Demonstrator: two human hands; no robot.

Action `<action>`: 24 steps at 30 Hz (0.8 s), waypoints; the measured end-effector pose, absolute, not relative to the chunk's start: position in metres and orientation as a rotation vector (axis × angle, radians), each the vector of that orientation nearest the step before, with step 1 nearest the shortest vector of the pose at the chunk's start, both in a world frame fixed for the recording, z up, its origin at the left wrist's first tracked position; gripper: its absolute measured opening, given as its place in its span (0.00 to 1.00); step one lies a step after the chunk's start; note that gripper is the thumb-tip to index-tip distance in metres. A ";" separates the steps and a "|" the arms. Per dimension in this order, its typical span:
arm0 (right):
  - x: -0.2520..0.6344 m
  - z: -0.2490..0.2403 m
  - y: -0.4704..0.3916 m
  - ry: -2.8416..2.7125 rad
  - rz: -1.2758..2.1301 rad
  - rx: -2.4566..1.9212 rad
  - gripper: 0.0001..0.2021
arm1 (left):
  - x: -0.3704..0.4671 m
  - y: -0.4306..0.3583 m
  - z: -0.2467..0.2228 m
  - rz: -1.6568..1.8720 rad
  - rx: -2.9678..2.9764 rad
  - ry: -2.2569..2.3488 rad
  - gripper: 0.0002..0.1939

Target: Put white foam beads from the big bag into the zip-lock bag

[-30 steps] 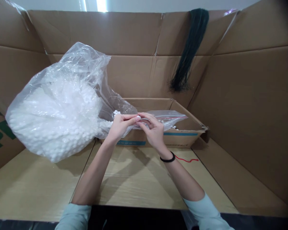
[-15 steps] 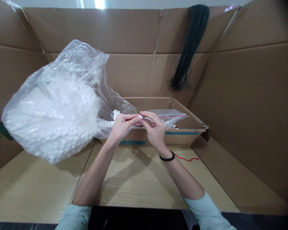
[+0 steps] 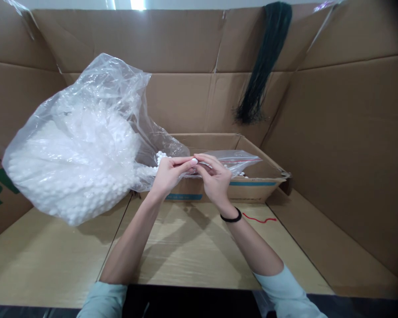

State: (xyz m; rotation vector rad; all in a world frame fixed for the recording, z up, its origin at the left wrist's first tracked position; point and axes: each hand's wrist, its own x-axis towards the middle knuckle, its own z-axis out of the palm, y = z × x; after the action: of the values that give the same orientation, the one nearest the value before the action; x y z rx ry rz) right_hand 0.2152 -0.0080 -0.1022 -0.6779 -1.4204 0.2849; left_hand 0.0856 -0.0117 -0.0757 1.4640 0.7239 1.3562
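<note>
Basically, little changed from a second ago: white ball (image 3: 194, 161) still pinched in left hand (image 3: 167, 174), by cardboard box (image 3: 248, 195). Right hand (image 3: 220, 180) half-curled, fingertips at the ball; can't tell if gripping. Back wall (image 3: 182, 42) sits slightly higher in view.

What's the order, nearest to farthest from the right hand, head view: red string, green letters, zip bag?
1. Zip bag: just right of the right hand.
2. Red string: lower right, on the table.
3. Green letters: far left.
</note>
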 end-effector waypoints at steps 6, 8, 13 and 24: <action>0.215 -0.103 -0.006 -1.448 0.216 -0.687 0.07 | 0.087 -0.010 -0.078 1.387 1.464 0.731 0.16; 0.216 -0.104 -0.005 -1.466 0.196 -0.681 0.07 | 0.087 -0.010 -0.079 1.397 1.452 0.738 0.16; 0.216 -0.106 -0.004 -1.473 0.219 -0.634 0.07 | 0.089 -0.010 -0.079 1.402 1.450 0.702 0.16; 0.218 -0.105 -0.005 -1.486 0.162 -0.640 0.10 | 0.088 -0.010 -0.078 1.386 1.410 0.658 0.15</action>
State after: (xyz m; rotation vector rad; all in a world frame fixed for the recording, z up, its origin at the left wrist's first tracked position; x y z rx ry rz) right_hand 0.2183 -0.0053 -0.1051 -0.6396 -1.4856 0.1615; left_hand 0.0877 -0.0096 -0.0784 1.4100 0.6580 1.3857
